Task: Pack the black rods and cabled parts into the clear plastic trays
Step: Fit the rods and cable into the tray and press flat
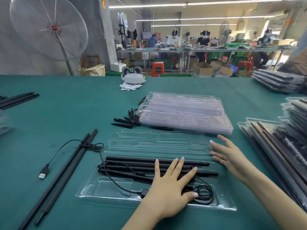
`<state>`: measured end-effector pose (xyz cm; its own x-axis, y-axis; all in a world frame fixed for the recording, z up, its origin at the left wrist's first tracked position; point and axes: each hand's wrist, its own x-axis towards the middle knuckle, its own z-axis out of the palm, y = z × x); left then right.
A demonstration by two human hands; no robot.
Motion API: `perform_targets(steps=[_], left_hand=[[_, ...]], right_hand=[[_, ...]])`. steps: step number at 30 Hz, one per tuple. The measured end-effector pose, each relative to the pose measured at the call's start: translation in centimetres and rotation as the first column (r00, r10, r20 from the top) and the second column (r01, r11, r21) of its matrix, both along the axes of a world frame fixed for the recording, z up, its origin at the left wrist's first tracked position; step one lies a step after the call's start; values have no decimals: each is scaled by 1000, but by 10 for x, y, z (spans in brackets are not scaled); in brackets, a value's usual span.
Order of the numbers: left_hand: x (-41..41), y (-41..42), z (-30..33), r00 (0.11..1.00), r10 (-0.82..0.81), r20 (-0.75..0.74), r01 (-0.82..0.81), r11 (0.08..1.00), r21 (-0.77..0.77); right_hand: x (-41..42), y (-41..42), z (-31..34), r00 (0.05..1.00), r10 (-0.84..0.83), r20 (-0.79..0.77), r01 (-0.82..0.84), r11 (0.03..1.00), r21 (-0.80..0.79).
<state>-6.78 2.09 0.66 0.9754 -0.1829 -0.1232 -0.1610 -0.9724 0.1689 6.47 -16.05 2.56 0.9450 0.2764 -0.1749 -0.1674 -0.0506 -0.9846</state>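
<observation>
Black rods (157, 165) in clear tray (93, 190) under flat left grip (167, 188); right grip (227, 156) spread, empty, at tray edge.

Two bare forearms enter from the lower edge; no sleeve, watch, bracelet or glove shows on either; the left hand (167, 188) and the right hand (227, 155) carry no rings; the fingers are slender, with nails grown a little past the fingertips and coated in a pale, whitish polish (plainest on the left thumb and on the right hand's fingertips); the right hand appears slightly motion-blurred.
</observation>
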Motion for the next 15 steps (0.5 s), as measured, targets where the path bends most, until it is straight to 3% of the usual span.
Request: perform_targets(steps=[9,15], left_hand=[[-9,1,4,999,-39,14,40,999,-34],[-18,1,5,997,-72,12,73,996,-46]], right_hand=[[5,11,-5,995,-87,-57,87,996,-11],[-6,1,-4,981,-34,193,40,999,-24]])
